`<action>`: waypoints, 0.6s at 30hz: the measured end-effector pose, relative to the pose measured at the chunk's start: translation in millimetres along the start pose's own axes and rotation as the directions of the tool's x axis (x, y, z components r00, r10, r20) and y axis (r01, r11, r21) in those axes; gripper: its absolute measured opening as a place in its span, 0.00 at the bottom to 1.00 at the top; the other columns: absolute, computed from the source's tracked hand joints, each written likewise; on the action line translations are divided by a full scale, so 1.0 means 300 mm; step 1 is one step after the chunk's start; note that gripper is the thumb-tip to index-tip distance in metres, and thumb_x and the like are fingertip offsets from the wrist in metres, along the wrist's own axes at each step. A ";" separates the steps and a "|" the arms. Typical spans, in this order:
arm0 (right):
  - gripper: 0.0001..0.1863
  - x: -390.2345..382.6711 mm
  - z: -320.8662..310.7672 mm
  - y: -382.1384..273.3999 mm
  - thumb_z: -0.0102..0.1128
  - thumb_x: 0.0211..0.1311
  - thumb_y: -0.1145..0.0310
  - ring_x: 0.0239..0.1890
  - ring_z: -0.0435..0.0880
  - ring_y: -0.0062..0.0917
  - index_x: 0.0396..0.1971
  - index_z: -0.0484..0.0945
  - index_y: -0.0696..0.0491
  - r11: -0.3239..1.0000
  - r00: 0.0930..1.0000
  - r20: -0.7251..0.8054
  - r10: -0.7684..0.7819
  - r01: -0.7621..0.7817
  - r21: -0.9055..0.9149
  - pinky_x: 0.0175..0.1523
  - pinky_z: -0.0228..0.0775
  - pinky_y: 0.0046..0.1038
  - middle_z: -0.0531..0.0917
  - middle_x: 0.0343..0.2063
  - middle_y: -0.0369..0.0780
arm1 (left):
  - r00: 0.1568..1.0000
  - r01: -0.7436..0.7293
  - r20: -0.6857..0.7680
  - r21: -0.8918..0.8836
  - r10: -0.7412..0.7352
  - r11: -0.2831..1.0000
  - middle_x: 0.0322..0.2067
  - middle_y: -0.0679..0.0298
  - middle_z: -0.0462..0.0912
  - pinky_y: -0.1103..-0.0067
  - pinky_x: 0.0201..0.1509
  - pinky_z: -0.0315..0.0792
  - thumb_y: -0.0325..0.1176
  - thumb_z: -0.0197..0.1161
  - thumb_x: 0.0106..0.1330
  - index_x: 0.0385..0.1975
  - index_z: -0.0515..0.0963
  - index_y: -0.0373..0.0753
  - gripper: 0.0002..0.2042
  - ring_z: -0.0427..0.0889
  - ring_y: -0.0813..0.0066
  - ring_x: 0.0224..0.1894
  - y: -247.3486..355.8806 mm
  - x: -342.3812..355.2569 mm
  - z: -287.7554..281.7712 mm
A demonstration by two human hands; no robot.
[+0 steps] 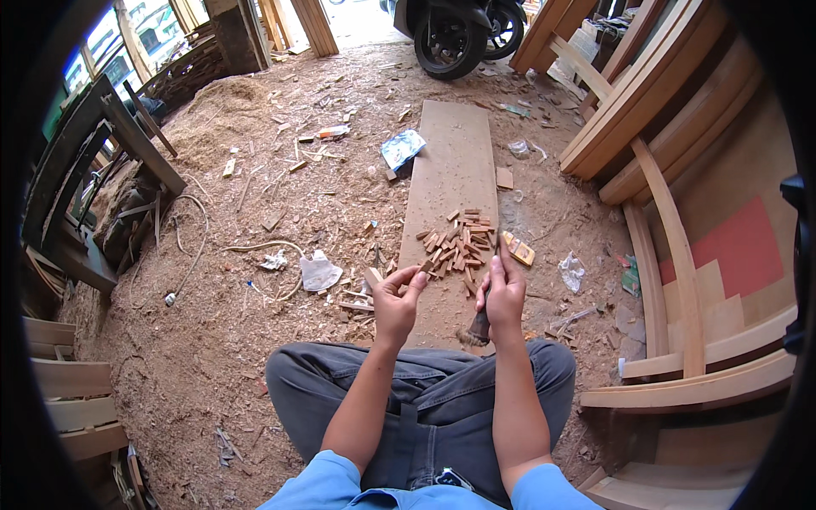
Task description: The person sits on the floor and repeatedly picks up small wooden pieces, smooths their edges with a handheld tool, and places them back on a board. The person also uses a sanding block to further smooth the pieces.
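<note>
Nearest: blue shirt [327, 478], bare forearms reaching forward over dark trousers [299, 374]. Wearer sits cross-legged on shaving-strewn ground [204, 314], a long plank [456, 157] running away in front; the low seat seems to suit work at plank height.

Left hand [396, 306]: fingertips pinching a small wood piece [427, 266], lifted just at the near left edge of the pile [459, 242] of similar pieces. Fingertip hold probably leaves most of the piece exposed. Right hand [505, 299]: fingers curled round a dark-handled tool [478, 326], well above the lap; grip looks firm, likely to steady the slim end. Hands apart, neither spread.

Tool's long axis slants: frayed, thick butt low and toward the wearer, slim end up and away, slightly right, passing by the pile's right edge. Exact tip hard to make out against the clutter. Pinched piece appears to lean up and away to the right; its far end is too small to judge.

Loose pieces lie on the plank at all angles, heaped within easy reach of both hands, presumably for quick picking. Yellow packet [518, 248] just beside the plank, right of the pile.
</note>
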State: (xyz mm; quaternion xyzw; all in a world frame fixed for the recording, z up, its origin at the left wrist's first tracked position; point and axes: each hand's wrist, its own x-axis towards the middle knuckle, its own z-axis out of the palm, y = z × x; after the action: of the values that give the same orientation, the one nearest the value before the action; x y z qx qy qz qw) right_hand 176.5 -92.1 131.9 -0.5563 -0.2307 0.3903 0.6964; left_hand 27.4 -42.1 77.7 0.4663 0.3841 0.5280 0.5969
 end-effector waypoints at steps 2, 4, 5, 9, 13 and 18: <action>0.23 -0.041 0.009 0.017 0.48 0.75 0.67 0.11 0.62 0.10 0.68 0.66 0.41 0.984 0.989 0.076 0.128 -0.117 -0.135 0.15 0.61 0.16 0.66 0.17 0.27 | 0.998 0.033 -0.056 -0.100 -0.038 0.994 0.33 0.64 0.86 0.84 0.41 0.76 0.29 0.64 0.68 0.44 0.82 0.32 0.09 0.82 0.82 0.34 -0.008 0.020 -0.020; 0.23 -0.083 0.052 0.057 0.49 0.75 0.67 0.12 0.63 0.10 0.68 0.67 0.42 0.986 0.972 0.221 0.077 -0.042 -0.161 0.15 0.61 0.17 0.68 0.17 0.27 | 0.984 0.132 -0.097 -0.178 -0.150 0.975 0.34 0.64 0.86 0.84 0.40 0.76 0.30 0.64 0.68 0.44 0.82 0.33 0.09 0.82 0.82 0.35 -0.012 0.030 -0.047; 0.23 -0.100 0.075 0.078 0.49 0.74 0.68 0.12 0.63 0.10 0.68 0.67 0.43 0.983 0.957 0.274 0.091 -0.042 -0.181 0.16 0.60 0.17 0.68 0.17 0.27 | 0.985 0.119 -0.101 -0.179 -0.139 0.977 0.34 0.64 0.86 0.84 0.39 0.76 0.30 0.64 0.68 0.44 0.82 0.33 0.09 0.82 0.83 0.35 -0.012 0.031 -0.058; 0.23 -0.134 0.123 0.135 0.51 0.74 0.68 0.13 0.63 0.09 0.67 0.68 0.44 0.974 0.912 0.387 0.138 -0.053 -0.222 0.17 0.59 0.17 0.68 0.17 0.26 | 0.983 0.113 -0.118 -0.213 -0.140 0.971 0.36 0.66 0.85 0.85 0.39 0.75 0.31 0.64 0.69 0.45 0.81 0.34 0.10 0.82 0.83 0.36 -0.009 0.034 -0.088; 0.23 -0.135 0.125 0.168 0.52 0.73 0.68 0.15 0.62 0.08 0.67 0.69 0.45 0.961 0.919 0.393 0.026 0.085 -0.263 0.18 0.58 0.17 0.69 0.18 0.25 | 0.989 0.086 -0.099 -0.213 -0.109 0.973 0.35 0.67 0.85 0.85 0.39 0.74 0.30 0.64 0.68 0.44 0.81 0.35 0.09 0.81 0.85 0.35 -0.023 0.044 -0.079; 0.23 -0.121 0.113 0.186 0.52 0.73 0.69 0.15 0.61 0.07 0.66 0.70 0.45 0.953 0.906 0.421 0.043 0.089 -0.290 0.19 0.57 0.17 0.70 0.19 0.24 | 0.991 0.069 -0.097 -0.192 -0.089 0.979 0.35 0.66 0.85 0.85 0.40 0.74 0.28 0.64 0.68 0.42 0.81 0.34 0.07 0.80 0.85 0.35 -0.032 0.041 -0.083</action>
State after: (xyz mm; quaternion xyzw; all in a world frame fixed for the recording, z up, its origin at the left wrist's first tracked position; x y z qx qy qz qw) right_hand 113.5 -96.6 92.0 -0.5558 -0.4393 0.4531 0.5411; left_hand 8.1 -26.3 62.1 0.3636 0.3815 0.5615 0.6379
